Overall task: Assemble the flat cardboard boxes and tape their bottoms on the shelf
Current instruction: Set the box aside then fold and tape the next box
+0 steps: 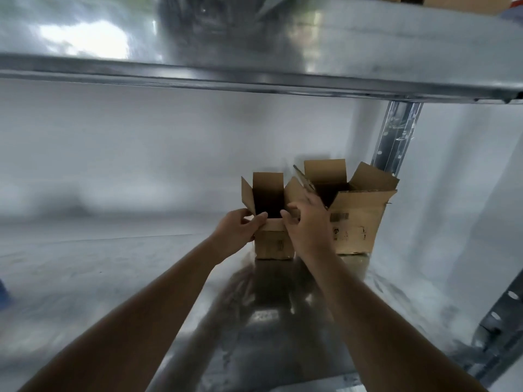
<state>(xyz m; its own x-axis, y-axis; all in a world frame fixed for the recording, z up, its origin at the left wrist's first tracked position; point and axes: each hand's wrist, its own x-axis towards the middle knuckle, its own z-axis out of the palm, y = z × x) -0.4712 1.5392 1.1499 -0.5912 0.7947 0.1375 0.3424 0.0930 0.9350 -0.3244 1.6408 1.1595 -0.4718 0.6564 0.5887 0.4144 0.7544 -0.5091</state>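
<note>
Galvanised metal shelf (127, 264) filling the view, with an upper deck (254, 72) close overhead and a slotted upright post (396, 131) at the back right. White wall behind.

Toward the back right of that shelf, upright, the larger cardboard box (356, 222), top flaps splayed open, printed marks on its near face, close against the post. Just beside it to the left, touching or nearly so, the smaller cardboard box (273, 244), also upright on its base, mouth facing up, long axis vertical, flaps standing.

At the smaller box, both arms reaching straight forward. Left hand (237, 233) curled at the near left corner, thumb and fingers pinching the near flap's edge. Right hand (308, 222) at the near right corner, fingers bent over the rim and the right flap, partly covering the seam between the two boxes; grip looks like a light pinch, though blur hides the fingertips.

Deciding relation: smaller box dead ahead and between the hands, each hand on its own side, neither clearly nearer. Judging by this, bottoms probably done already, with only a nudge or flap adjustment left. No tape visible.
</note>
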